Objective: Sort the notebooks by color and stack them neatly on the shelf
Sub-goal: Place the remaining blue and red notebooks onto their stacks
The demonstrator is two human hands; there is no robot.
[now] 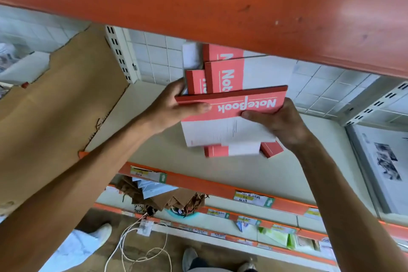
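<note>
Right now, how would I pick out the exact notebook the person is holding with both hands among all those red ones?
Find the cream shelf board under the big orange beam. Above it, the left hand and right hand grip one red notebook from either side. Unlike the red notebooks behind it, its "NoteBook" title reads upside down, running sideways across the cover.

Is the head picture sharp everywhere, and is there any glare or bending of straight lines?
Head view: the top notebook held by both hands is readable; the orange beam above is soft, with pale glare at right; wide-angle lens curves the shelf edge.
</note>
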